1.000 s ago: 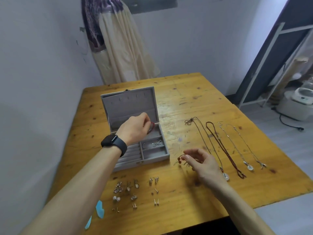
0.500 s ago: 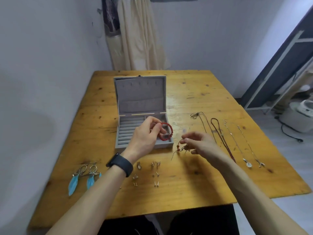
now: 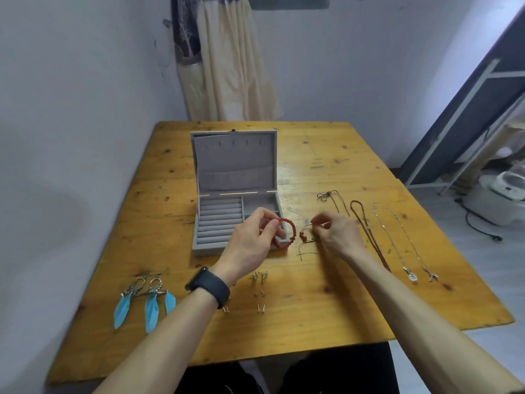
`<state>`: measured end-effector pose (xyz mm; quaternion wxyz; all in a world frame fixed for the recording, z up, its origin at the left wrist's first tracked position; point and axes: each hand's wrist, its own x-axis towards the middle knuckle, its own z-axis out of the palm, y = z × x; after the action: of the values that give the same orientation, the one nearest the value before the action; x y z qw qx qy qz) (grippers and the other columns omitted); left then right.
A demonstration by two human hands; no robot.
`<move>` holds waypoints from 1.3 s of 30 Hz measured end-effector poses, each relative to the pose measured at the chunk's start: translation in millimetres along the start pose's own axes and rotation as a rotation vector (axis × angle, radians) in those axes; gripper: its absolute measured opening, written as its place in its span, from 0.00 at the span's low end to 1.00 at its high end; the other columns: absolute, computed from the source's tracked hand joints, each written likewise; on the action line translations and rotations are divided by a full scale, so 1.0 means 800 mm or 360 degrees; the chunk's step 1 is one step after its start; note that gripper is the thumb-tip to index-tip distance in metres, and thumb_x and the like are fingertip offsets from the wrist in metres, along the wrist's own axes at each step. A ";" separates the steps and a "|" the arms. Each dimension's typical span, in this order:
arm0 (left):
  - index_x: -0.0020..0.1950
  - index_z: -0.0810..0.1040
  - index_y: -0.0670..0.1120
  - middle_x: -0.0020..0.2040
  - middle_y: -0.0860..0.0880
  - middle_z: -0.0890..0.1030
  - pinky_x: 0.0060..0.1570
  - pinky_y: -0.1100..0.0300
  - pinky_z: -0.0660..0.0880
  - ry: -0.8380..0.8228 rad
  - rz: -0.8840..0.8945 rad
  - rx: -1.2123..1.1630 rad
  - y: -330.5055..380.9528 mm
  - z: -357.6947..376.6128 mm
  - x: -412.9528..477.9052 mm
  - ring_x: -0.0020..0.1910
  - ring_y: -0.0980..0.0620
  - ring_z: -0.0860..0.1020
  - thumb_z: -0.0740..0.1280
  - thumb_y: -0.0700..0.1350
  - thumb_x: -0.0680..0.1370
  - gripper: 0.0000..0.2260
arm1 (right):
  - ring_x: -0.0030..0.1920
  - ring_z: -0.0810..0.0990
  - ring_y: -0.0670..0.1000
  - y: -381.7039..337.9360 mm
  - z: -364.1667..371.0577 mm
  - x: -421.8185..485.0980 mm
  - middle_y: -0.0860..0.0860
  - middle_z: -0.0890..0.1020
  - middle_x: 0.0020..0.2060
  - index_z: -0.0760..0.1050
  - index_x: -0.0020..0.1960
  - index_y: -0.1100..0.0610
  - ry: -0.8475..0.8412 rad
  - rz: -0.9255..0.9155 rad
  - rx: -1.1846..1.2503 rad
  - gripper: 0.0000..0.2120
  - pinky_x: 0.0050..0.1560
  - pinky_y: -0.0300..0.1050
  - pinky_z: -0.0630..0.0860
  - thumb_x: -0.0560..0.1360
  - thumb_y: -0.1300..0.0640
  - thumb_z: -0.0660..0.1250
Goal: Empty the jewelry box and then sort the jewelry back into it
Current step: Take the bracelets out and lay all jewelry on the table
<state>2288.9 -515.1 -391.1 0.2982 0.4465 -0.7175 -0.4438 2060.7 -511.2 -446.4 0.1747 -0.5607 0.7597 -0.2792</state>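
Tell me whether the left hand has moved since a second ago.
Yes. The left hand, holding the red bracelet, pulled back from the rear right compartment of the jewelry box to its front right corner.

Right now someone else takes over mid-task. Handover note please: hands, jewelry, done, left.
Left hand grips the red beaded bracelet at the near right corner of the open grey velvet jewelry box.
Right hand pinches a thin cord bracelet with red beads beside it.
On the wooden table: four necklaces laid out on the right, blue feather earrings near left, small silver studs in front.
Done: box compartments in view look empty; some are hidden behind the left hand.
Left: set down both bracelets, then sort everything back.
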 end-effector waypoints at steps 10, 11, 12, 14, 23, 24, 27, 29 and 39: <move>0.54 0.76 0.47 0.45 0.50 0.85 0.45 0.61 0.81 -0.0068 -0.0058 -0.0105 -0.007 0.012 -0.007 0.42 0.56 0.83 0.61 0.45 0.84 0.05 | 0.45 0.81 0.48 0.018 0.011 0.002 0.50 0.84 0.48 0.84 0.52 0.53 0.0014 -0.0145 -0.0182 0.07 0.46 0.39 0.77 0.77 0.53 0.70; 0.54 0.77 0.47 0.45 0.50 0.85 0.46 0.60 0.81 -0.0081 -0.0071 -0.0126 -0.007 0.014 -0.008 0.42 0.56 0.83 0.61 0.45 0.84 0.05 | 0.45 0.81 0.48 0.019 0.010 0.002 0.50 0.84 0.48 0.84 0.52 0.52 -0.0001 -0.0144 -0.0185 0.07 0.46 0.39 0.78 0.77 0.52 0.70; 0.54 0.77 0.48 0.45 0.50 0.85 0.47 0.58 0.82 -0.0094 -0.0082 -0.0130 -0.009 0.015 -0.008 0.43 0.55 0.84 0.62 0.45 0.84 0.05 | 0.45 0.81 0.48 0.019 0.009 0.001 0.50 0.84 0.49 0.84 0.53 0.53 -0.0014 -0.0142 -0.0188 0.08 0.47 0.40 0.79 0.77 0.52 0.70; 0.55 0.77 0.49 0.45 0.51 0.85 0.45 0.59 0.81 -0.0115 -0.0100 -0.0106 -0.010 0.018 -0.009 0.43 0.56 0.83 0.62 0.47 0.83 0.05 | 0.46 0.81 0.47 0.016 0.005 -0.002 0.50 0.84 0.50 0.83 0.56 0.54 0.0002 -0.0139 -0.0197 0.10 0.48 0.40 0.78 0.78 0.51 0.70; 0.56 0.78 0.48 0.46 0.50 0.84 0.47 0.52 0.82 -0.0205 -0.0195 -0.0151 -0.012 0.031 -0.018 0.41 0.52 0.85 0.63 0.47 0.83 0.06 | 0.44 0.82 0.41 -0.020 -0.021 -0.114 0.44 0.86 0.46 0.81 0.56 0.48 -0.0433 0.0126 0.1013 0.11 0.40 0.32 0.75 0.78 0.45 0.67; 0.55 0.78 0.47 0.46 0.50 0.84 0.47 0.51 0.82 -0.0211 -0.0207 -0.0129 -0.014 0.032 -0.019 0.41 0.53 0.85 0.64 0.47 0.83 0.06 | 0.45 0.83 0.42 -0.018 -0.016 -0.121 0.46 0.86 0.45 0.81 0.56 0.49 -0.0445 0.0116 0.1004 0.09 0.41 0.33 0.76 0.78 0.48 0.69; 0.54 0.79 0.49 0.45 0.53 0.83 0.48 0.53 0.81 -0.0202 -0.0184 0.0165 -0.025 0.034 -0.023 0.41 0.56 0.83 0.65 0.50 0.82 0.07 | 0.46 0.84 0.42 -0.007 -0.001 -0.126 0.45 0.86 0.43 0.82 0.53 0.49 -0.0284 0.0124 0.0822 0.06 0.45 0.35 0.79 0.76 0.52 0.72; 0.54 0.81 0.52 0.46 0.56 0.82 0.49 0.55 0.80 -0.0137 -0.0077 0.0614 -0.033 0.033 -0.024 0.44 0.57 0.80 0.65 0.53 0.81 0.09 | 0.44 0.84 0.38 -0.008 0.007 -0.121 0.43 0.86 0.42 0.81 0.52 0.48 -0.0138 0.0103 0.0650 0.06 0.44 0.31 0.78 0.75 0.51 0.73; 0.53 0.83 0.53 0.48 0.54 0.84 0.51 0.55 0.78 0.0054 0.0041 0.1392 -0.035 0.032 -0.020 0.49 0.53 0.79 0.65 0.56 0.80 0.10 | 0.38 0.78 0.40 -0.023 0.030 -0.102 0.47 0.82 0.44 0.84 0.51 0.53 0.0044 -0.0227 0.0127 0.07 0.42 0.35 0.78 0.75 0.53 0.74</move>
<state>2285.2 -497.0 -427.9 0.0983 0.5290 -0.8384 -0.0871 2114.0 -443.5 -457.8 0.1661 -0.6021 0.7084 -0.3287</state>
